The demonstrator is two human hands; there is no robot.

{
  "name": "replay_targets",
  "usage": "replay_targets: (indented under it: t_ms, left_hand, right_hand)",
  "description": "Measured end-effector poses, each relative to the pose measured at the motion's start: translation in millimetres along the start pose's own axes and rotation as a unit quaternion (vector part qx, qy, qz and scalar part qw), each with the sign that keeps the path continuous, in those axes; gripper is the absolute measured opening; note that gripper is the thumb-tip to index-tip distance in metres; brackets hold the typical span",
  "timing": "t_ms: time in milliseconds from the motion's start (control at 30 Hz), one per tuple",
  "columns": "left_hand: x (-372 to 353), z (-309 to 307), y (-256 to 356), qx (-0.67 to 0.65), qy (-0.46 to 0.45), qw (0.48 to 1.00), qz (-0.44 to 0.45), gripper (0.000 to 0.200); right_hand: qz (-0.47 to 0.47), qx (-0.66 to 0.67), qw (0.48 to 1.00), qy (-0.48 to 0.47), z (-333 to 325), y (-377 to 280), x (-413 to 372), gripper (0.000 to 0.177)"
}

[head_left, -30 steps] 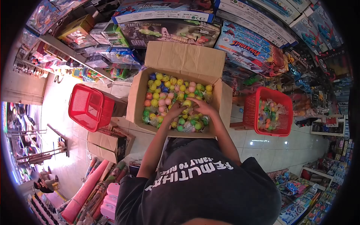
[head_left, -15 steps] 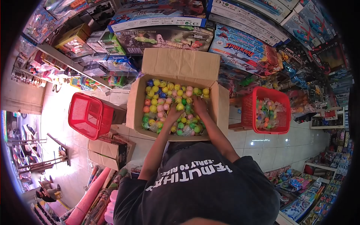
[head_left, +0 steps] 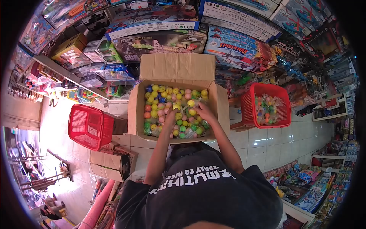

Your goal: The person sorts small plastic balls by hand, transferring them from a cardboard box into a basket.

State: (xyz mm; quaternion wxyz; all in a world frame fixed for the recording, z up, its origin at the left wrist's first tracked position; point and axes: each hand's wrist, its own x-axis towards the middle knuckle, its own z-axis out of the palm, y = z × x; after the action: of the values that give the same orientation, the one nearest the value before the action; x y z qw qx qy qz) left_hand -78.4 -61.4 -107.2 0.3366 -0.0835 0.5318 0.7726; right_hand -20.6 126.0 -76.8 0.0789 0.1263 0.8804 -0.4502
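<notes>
An open cardboard box (head_left: pixel 177 68) stands before me, filled with small balls (head_left: pixel 160 100) in yellow, pink, green, blue and orange, many in clear plastic bags. Over the middle of the pile, my left hand (head_left: pixel 170 115) has its fingers closed at a yellow ball (head_left: pixel 176 107). To its right, my right hand (head_left: pixel 204 111) pinches at clear plastic beside another yellow ball (head_left: pixel 191 103). Both balls look raised above the rest. Whether one bag joins them cannot be made out, as my fingers hide part of it.
On the left stands a red plastic basket (head_left: pixel 103 131); on the right, a second red basket (head_left: pixel 249 110) holds bagged balls. A cardboard carton (head_left: pixel 105 164) lies on the tiled floor at lower left. Boxed toys (head_left: pixel 240 49) crowd the shelves ahead. Another person (head_left: pixel 53 210) is at far lower left.
My hands have come up from within the pile, the right one moving slightly left, and yellow balls now show raised at the fingers. The whole view has shifted a little.
</notes>
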Motion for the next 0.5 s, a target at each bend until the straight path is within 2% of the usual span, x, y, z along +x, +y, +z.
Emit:
replay_targets:
  t_ms: [33, 67, 100, 167, 233, 300, 367, 400, 433, 500]
  left_hand:
    - [-7, 3, 6, 0.004, -0.003, 1.0, 0.0, 0.037]
    - [-16, 7, 10, -0.058, -0.038, 0.997, -0.024, 0.034]
    - [-27, 14, 16, -0.121, -0.074, 0.989, -0.05, 0.032]
    - [-41, 28, 22, -0.136, -0.108, 0.984, -0.049, 0.03]
    - [-56, 43, 27, -0.151, -0.143, 0.977, -0.051, 0.029]
    - [-72, 56, 33, -0.099, -0.166, 0.981, -0.009, 0.033]
    - [-79, 66, 32, -0.092, -0.189, 0.978, -0.015, 0.038]
    - [-80, 70, 25, -0.068, -0.199, 0.978, 0.015, 0.038]
    - [-81, 74, 18, -0.043, -0.207, 0.976, 0.044, 0.038]
    - [-87, 83, 14, -0.011, -0.201, 0.978, 0.057, 0.041]
  right_hand:
    - [0.023, 0.179, 0.984, 0.004, -1, -9, -12, 0.032]
    - [0.044, 0.353, 0.934, 0.01, -2, -18, -24, 0.032]
    - [0.044, 0.356, 0.933, 0.019, -3, -24, -33, 0.032]
    - [0.045, 0.406, 0.912, 0.028, -8, -30, -50, 0.035]
    - [0.018, 0.404, 0.912, 0.068, -14, -45, -69, 0.033]
    - [-0.01, 0.4, 0.911, 0.103, -13, -45, -82, 0.032]
    - [-0.057, 0.33, 0.934, 0.129, -13, -37, -94, 0.027]
    - [-0.058, 0.273, 0.952, 0.128, -20, -40, -102, 0.023]
    - [-0.056, 0.275, 0.951, 0.133, -24, -44, -109, 0.023]
    - [-0.124, 0.196, 0.956, 0.18, -31, -54, -124, 0.022]
